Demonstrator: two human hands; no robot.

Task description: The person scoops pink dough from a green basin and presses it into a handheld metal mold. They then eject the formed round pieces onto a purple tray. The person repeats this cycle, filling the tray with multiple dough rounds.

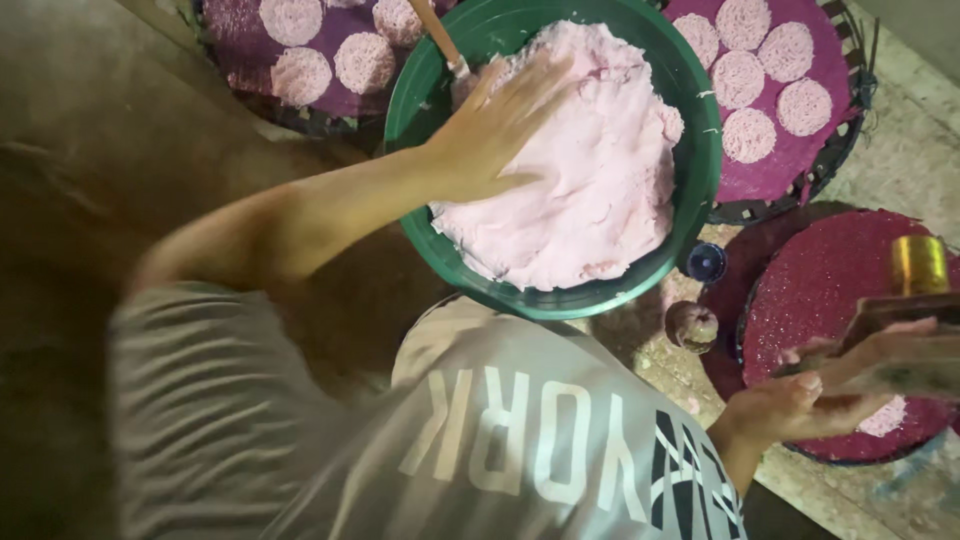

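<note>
A person looks down over their own grey printed shirt at a green basin heaped with soft pink dough. The left hand lies open and flat on the dough's near-left side, fingers spread, gripping nothing. A wooden-handled tool stands in the dough just beyond that hand. To the right of the basin, the right hand is held palm up, fingers loosely curled under a flat dark press with a brass cylinder. It hovers over a round purple-covered tray. Behind the basin, other purple trays hold lacy pink discs. To scoop cleanly, the left hand would likely do best pinching a small lump from the edge of the dough.
</note>
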